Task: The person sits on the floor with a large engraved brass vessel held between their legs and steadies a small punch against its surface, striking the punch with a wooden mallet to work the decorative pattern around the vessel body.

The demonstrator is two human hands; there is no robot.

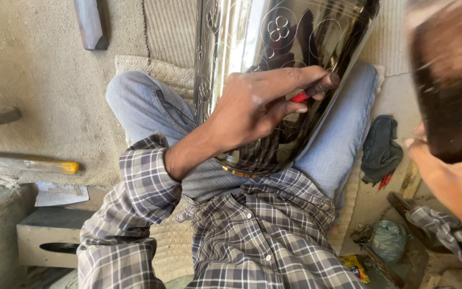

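Seated cross-legged on a woven mat (151, 69), polished engraved metal vessel (274, 64) resting across jeans-clad lap. Left hand (258, 104) lying on vessel's shiny face, fingers closed around small red-tipped engraving tool (311, 91) pressed to the metal. Right hand (455, 176) raised at right, gripping blurred dark hammer (445, 80), well apart from vessel.

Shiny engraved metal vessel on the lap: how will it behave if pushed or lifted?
The metal vessel looks rigid and mirror-polished, so probably slippery. Its curved wall rests on the jeans, so it would likely roll if the left hand with the red-tipped tool lifted.
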